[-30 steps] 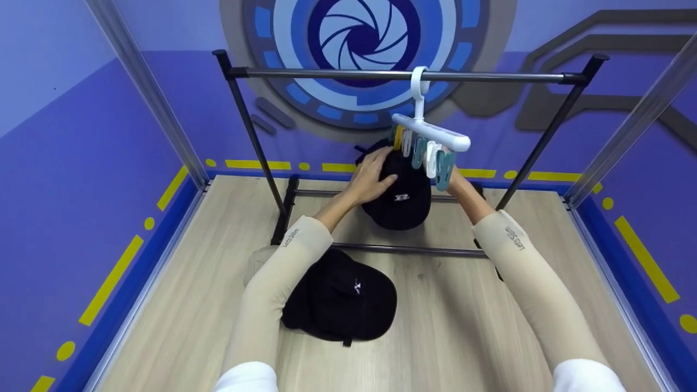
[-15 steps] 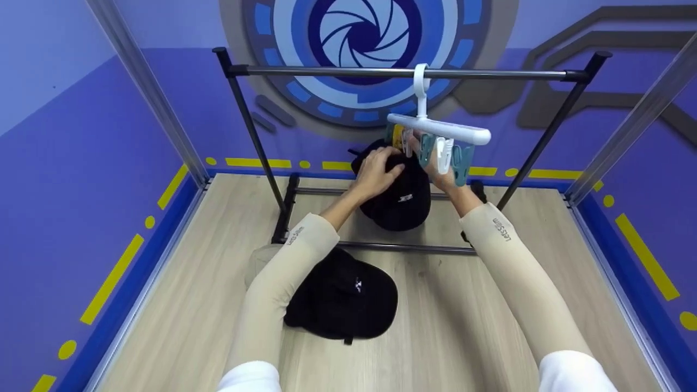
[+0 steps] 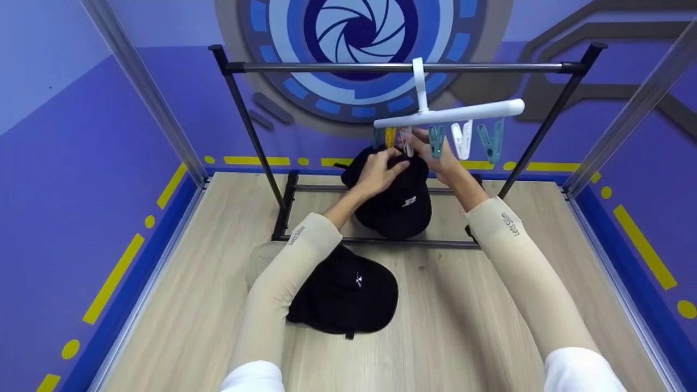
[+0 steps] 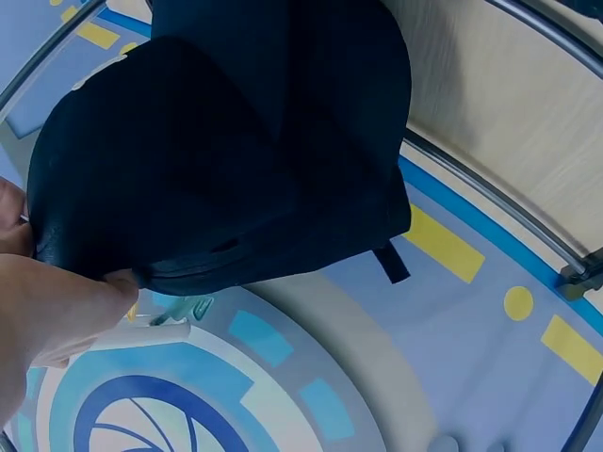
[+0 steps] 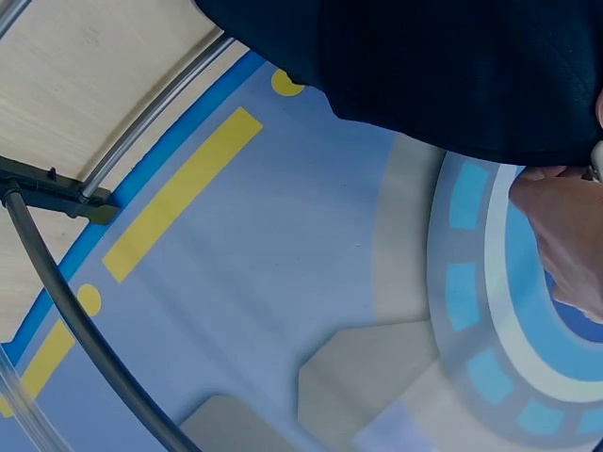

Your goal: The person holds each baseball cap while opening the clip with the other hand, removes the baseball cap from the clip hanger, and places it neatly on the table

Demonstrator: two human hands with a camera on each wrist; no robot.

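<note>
A black baseball cap (image 3: 392, 209) with a small white emblem hangs under the white clip hanger (image 3: 463, 112). My left hand (image 3: 377, 175) pinches the cap's upper edge, its thumb and fingers gathered on the fabric; the same cap (image 4: 217, 160) fills much of the left wrist view. At the cap's top, my right hand (image 3: 442, 160) pinches a white clothespin (image 3: 406, 141) of the hanger. Its fingertips are partly covered by the clips. Beside that pin hang a yellow clothespin (image 3: 390, 137) and a teal clothespin (image 3: 436, 141). Whether the pin's jaws grip the cap cannot be seen.
The hanger hooks over a dark metal rack's top bar (image 3: 337, 67). On the wooden floor (image 3: 435, 326) in front lies another black cap (image 3: 343, 294), with a beige cap (image 3: 264, 261) partly behind my left sleeve. Blue walls enclose both sides and the back.
The hanger has turned, its near end swinging rightward and up. My right hand has shifted left to the white clothespin. The left hand stays on the cap, which has tilted slightly.
</note>
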